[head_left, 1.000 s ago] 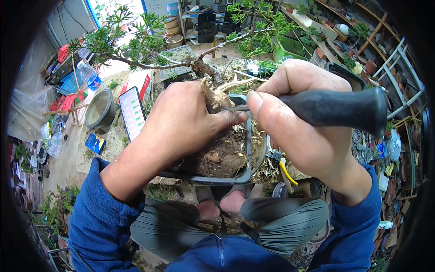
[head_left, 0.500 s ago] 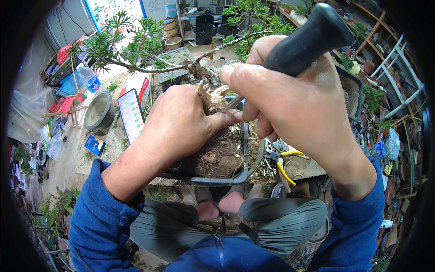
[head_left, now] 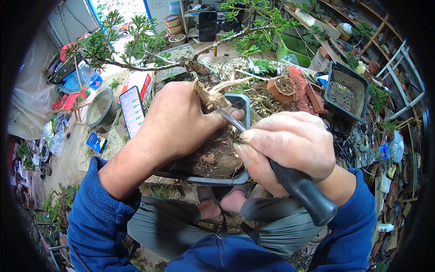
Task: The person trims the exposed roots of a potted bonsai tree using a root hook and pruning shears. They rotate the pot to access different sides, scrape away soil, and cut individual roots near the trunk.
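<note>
Small bonsai tree [head_left: 199,68] seated in a shallow grey tray [head_left: 242,106] at picture centre, root ball [head_left: 217,156] of dark soil and fine roots exposed

Left hand [head_left: 174,122] clamped over the trunk base [head_left: 209,94], thumb stretched toward 3 o'clock across the roots, palm covering the tray's left half

Right hand [head_left: 290,147] at 4 o'clock from the trunk base, clenched round the black handle [head_left: 303,190] of a metal root hook [head_left: 231,120]; handle slanting out toward 5 o'clock, thin shaft running up toward 10 o'clock, tip lying against the roots just beside the left thumb

Trunk bending away to 10 o'clock, green foliage spreading at 11 and 1 o'clock beyond both hands

Smartphone [head_left: 133,111] with lit screen lying at 9 o'clock of the left hand, round grey pot [head_left: 100,109] farther out the same way

Black square plastic pot [head_left: 346,90] at 2 o'clock of the right hand, small terracotta pot [head_left: 282,87] between it and the tray

Tray resting above the knees, bare toes [head_left: 222,204] showing under its near edge
</note>
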`<state>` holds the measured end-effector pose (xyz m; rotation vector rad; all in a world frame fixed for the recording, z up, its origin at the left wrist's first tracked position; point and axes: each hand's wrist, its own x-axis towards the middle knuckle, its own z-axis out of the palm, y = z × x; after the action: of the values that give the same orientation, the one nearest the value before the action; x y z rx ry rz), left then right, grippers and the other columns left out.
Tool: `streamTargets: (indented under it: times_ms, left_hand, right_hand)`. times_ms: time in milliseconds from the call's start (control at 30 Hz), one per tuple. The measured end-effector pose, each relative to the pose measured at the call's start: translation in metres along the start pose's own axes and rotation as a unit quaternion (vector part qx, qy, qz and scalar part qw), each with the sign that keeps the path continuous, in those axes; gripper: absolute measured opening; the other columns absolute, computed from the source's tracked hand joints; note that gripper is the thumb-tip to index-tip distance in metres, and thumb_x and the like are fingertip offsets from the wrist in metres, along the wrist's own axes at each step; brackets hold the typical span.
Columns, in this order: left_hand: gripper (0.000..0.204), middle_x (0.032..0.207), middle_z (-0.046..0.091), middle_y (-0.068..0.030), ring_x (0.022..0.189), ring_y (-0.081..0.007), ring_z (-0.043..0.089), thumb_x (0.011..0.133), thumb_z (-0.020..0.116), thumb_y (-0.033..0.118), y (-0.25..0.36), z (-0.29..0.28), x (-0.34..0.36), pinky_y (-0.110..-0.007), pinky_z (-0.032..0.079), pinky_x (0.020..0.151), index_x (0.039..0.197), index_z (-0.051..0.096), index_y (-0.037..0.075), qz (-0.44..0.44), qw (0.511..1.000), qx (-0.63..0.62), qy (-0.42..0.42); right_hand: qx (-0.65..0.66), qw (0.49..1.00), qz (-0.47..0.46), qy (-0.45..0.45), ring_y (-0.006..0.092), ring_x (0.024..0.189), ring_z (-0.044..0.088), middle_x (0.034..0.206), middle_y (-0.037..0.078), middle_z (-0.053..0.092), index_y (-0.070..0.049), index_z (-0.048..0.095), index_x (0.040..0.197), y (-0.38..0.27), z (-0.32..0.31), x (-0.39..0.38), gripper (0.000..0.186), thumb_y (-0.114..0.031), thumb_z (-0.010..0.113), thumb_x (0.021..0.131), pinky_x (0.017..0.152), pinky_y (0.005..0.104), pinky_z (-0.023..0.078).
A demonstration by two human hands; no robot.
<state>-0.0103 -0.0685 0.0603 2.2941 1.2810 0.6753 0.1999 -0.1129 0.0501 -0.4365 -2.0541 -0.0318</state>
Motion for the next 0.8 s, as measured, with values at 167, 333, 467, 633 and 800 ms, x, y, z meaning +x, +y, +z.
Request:
streamTargets:
  times_ms: [167,333,467,633,800]
  left_hand:
    - [0.036,0.084,0.075,-0.0160,0.072,-0.0244,0.068,0.087,0.082,0.034,0.000,0.000,-0.001,-0.038,0.053,0.070,0.101,0.077,0.002,0.011,1.000,-0.019,0.002]
    - [0.034,0.084,0.074,-0.0202,0.079,-0.0396,0.072,0.084,0.082,0.035,-0.004,0.003,0.000,-0.044,0.056,0.069,0.098,0.078,0.005,0.019,0.999,-0.028,0.012]
    - [0.036,0.084,0.074,-0.0206,0.079,-0.0400,0.072,0.085,0.081,0.039,-0.005,0.005,0.002,-0.044,0.056,0.068,0.100,0.078,0.006,0.064,0.997,-0.014,0.036]
    - [0.040,0.080,0.073,-0.0204,0.075,-0.0397,0.071,0.084,0.082,0.043,-0.004,0.002,-0.001,-0.044,0.055,0.067,0.095,0.079,0.004,0.012,1.000,-0.011,0.022]
    - [0.034,0.085,0.076,-0.0163,0.074,-0.0263,0.071,0.083,0.084,0.031,-0.002,0.003,-0.002,-0.038,0.055,0.069,0.102,0.078,0.002,0.023,0.999,0.041,0.025]
  right_hand:
    - [-0.008,0.999,-0.050,-0.016,0.0251,0.054,0.064,0.077,0.012,0.068,0.001,0.070,0.092,0.009,0.001,-0.017,0.025,-0.005,0.083,0.071,0.048,0.0321,0.053]
    - [-0.023,0.994,-0.102,-0.035,0.0252,0.060,0.067,0.085,0.015,0.070,0.001,0.071,0.096,0.019,-0.003,-0.033,0.034,-0.015,0.088,0.072,0.048,0.0325,0.054]
    - [-0.047,0.987,-0.148,-0.033,0.0268,0.065,0.070,0.089,0.018,0.071,0.001,0.070,0.100,0.029,0.003,-0.045,0.038,-0.019,0.088,0.074,0.049,0.0332,0.057]
    - [-0.033,0.992,-0.116,-0.027,0.0300,0.073,0.074,0.094,0.019,0.074,0.000,0.072,0.103,0.027,0.001,-0.042,0.034,-0.016,0.087,0.077,0.059,0.0359,0.061]
    - [0.047,0.988,0.144,-0.006,0.0235,0.072,0.074,0.084,0.014,0.075,0.000,0.074,0.100,-0.007,-0.014,-0.024,0.020,-0.013,0.081,0.086,0.064,0.0337,0.059]
